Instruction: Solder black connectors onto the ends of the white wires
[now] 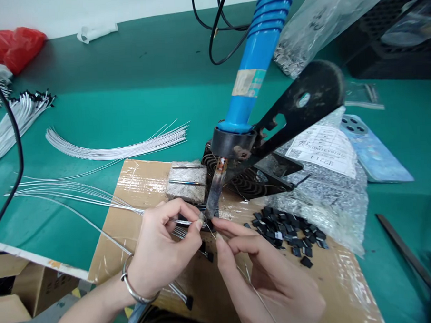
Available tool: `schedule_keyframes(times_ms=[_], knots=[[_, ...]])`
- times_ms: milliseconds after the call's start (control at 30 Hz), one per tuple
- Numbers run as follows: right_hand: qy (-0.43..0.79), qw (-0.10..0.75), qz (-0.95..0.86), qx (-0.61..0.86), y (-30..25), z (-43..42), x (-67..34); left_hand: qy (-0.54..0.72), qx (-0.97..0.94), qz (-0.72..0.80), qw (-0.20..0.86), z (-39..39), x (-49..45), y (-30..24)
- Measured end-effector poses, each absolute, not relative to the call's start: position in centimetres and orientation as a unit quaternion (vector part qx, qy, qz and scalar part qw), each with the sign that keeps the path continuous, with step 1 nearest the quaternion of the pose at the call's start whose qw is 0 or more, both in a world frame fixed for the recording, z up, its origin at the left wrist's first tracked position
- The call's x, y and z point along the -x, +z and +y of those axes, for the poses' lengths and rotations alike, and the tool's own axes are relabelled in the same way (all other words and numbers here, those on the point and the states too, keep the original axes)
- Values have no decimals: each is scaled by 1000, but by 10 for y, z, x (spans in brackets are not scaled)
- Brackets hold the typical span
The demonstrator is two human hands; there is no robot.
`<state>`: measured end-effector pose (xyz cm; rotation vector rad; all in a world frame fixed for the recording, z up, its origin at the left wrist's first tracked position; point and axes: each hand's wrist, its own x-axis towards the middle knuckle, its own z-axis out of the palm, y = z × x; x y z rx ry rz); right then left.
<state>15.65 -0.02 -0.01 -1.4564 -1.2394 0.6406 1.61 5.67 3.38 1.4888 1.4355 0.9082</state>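
Head view: our left hand point(162, 245) pinched a white wire point(182, 222) at the soldering iron point(213, 195) tip, and our right hand point(263, 269) pinched a thin wire point(258, 288). Many black connectors point(286, 230) remained loose at right, beside a wire bundle point(77, 193) at left.

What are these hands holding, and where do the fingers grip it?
The left hand pinches a thin white wire near its end, between thumb and forefinger. The right hand also has its fingers pinched together, but what they hold is too small to tell.

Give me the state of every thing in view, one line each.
Left hand, pinching white wires beside the iron's tip
Right hand, pinching a thin wire
Blue-handled soldering iron, clamped in a black stand, tip down
Black plastic parts, loose heap on cardboard
Phone, face down
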Motion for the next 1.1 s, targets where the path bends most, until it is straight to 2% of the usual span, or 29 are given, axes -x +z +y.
schedule_keyframes(times_ms=[1100], knots=[[275, 547, -506, 608, -1, 0, -154, 369, -591, 570, 436, 59, -16, 33]])
